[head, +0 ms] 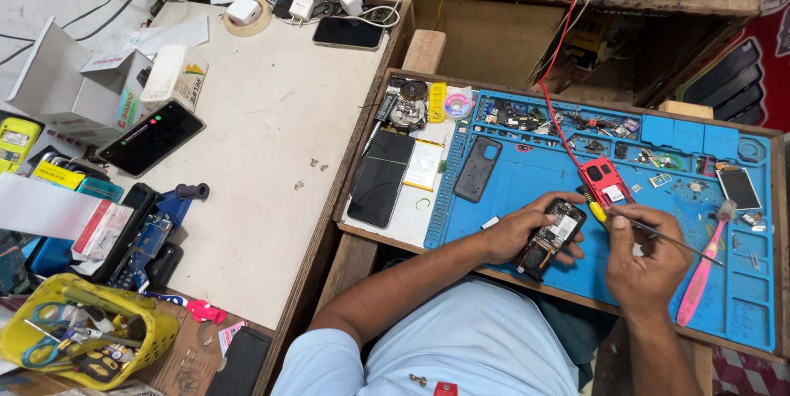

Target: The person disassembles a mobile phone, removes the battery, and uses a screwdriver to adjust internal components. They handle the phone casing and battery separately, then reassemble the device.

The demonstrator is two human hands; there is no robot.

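Carefully now: left hand [517,231] cradles the opened phone [550,236] over the blue mat [527,174]; right hand [646,260], at its three o'clock, pinches the screwdriver [594,208]. Better to keep the tip square, pressing lightly.

The mat [527,174] looks like matt blue rubber on a worn wooden tray [374,129], the open phone [550,237] shows bare circuitry in black plastic, the brush [699,268] is glossy pink plastic, and the table [263,133] is scuffed, matt and pale.
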